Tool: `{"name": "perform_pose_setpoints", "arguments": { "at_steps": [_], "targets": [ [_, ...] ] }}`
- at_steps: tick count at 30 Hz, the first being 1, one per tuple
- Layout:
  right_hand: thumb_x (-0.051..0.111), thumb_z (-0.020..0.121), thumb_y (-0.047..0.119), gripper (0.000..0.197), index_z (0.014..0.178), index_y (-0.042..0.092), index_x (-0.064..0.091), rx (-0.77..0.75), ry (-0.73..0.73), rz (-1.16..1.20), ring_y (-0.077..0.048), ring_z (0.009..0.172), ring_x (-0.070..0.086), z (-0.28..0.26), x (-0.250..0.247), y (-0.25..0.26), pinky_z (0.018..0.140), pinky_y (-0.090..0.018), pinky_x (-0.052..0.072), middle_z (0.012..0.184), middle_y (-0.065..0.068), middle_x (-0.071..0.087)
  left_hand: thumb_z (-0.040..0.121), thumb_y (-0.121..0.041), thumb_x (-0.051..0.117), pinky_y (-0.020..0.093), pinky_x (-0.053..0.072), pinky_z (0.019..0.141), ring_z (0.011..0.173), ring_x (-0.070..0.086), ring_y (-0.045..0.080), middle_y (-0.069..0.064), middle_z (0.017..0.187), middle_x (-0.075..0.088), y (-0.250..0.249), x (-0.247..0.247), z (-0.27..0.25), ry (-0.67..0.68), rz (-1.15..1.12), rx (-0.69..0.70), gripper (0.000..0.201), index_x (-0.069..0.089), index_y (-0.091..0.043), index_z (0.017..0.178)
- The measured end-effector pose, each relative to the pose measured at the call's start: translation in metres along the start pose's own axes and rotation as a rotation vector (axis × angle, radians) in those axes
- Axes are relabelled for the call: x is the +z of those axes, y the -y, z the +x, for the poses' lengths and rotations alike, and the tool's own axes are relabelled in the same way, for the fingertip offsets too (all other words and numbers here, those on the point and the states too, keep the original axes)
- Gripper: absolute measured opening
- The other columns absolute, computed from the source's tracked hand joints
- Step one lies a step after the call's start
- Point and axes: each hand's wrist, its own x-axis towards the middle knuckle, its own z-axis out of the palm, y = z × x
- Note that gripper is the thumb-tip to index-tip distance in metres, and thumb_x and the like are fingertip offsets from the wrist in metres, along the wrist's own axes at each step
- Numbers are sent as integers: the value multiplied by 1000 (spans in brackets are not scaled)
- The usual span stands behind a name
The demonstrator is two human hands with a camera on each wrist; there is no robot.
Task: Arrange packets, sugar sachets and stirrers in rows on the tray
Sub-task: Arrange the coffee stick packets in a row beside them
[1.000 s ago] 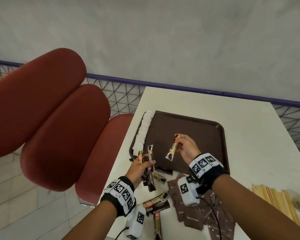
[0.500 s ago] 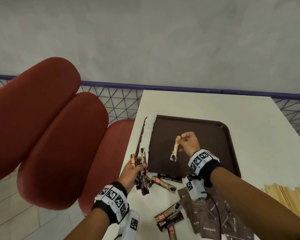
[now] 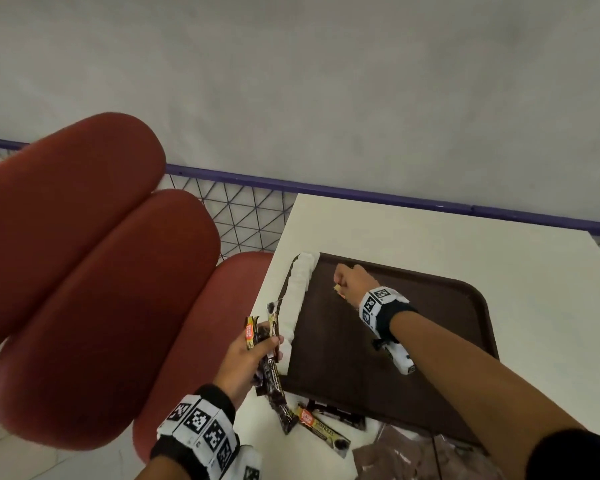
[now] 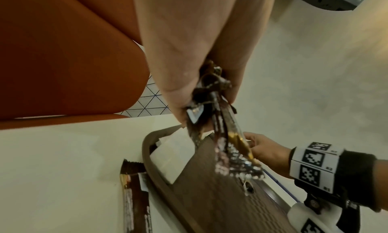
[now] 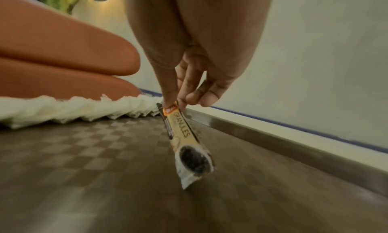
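Cream "GRANULES" stick packet (image 5: pixel 184 137), orange-topped, pinched in right hand (image 3: pixel 352 284); packet bundle (image 3: pixel 267 344) gripped in left hand (image 3: pixel 245 362)

We note a dark brown tray (image 3: pixel 471 320) with a faint checker texture on its floor. Along its left edge, a row of white sachets (image 3: pixel 297 303). Right hand (image 3: pixel 352 284) pinches a cream-yellow stick (image 5: pixel 184 137) with an orange top label, dark lettering and a black round patch near its lower end. Left hand (image 3: pixel 246 358) grips a bundle of sticks (image 3: pixel 267 341), dark brown with orange and gold marks. White tabletop (image 3: pixel 430 237). Wristbands (image 3: pixel 378 303) white with black square codes. Rust-red seat pads (image 3: pixel 84 271). Grey wall (image 3: pixel 326 81), purple rail (image 3: pixel 361 195).
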Motion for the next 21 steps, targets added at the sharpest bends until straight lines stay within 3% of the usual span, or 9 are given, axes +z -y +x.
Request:
{"name": "perform_pose_setpoints", "arguments": {
  "at_steps": [3, 6, 10, 13, 18, 21],
  "targets": [
    [50, 89, 11, 22, 110, 16, 52, -85, -3, -75, -31, 94, 57, 16, 1, 1, 83, -38, 50, 111, -11, 47, 88, -9, 59, 22, 39, 54, 65, 60, 14, 7, 82, 66, -3, -5, 10, -11, 26, 20, 22, 58, -7, 110],
    [50, 89, 7, 24, 112, 12, 52, -130, -83, -131, -28, 112, 44, 17, 7, -9, 92, -34, 41, 115, -9, 54, 89, -8, 58, 22, 42, 53, 65, 60, 13, 5, 83, 66, -4, -8, 18, -8, 16, 10, 24, 58, -5, 113],
    [48, 88, 6, 32, 119, 11, 51, -102, -116, -280, -29, 115, 39, 3, 20, -29, 93, -33, 38, 124, -8, 48, 89, -6, 57, 22, 45, 52, 68, 60, 15, 8, 88, 65, -8, -8, 28, 9, 3, 3, 25, 56, -3, 114],
    [46, 86, 0, 43, 128, 9, 43, -51, -131, -291, -29, 118, 38, 3, 25, -35, 93, -35, 39, 129, -11, 44, 87, -3, 58, 27, 46, 62, 67, 60, 17, 11, 91, 65, -10, -7, 38, 11, -32, -5, 28, 55, 0, 115],
    [49, 93, 28, 41, 129, 9, 42, 86, -60, -171, -28, 122, 38, 16, 28, -26, 95, -37, 39, 130, -11, 44, 86, -3, 59, 32, 46, 67, 62, 61, 16, 7, 79, 67, -15, -9, 51, 22, -33, -4, 25, 57, -1, 111],
    [52, 92, 20, 38, 127, 8, 44, 71, -70, -154, -28, 121, 41, 25, 30, -18, 96, -36, 40, 128, -11, 46, 87, -3, 58, 33, 47, 67, 65, 61, 17, 7, 84, 69, -18, -11, 57, 28, -33, -2, 15, 60, -8, 101]
  ]
}}
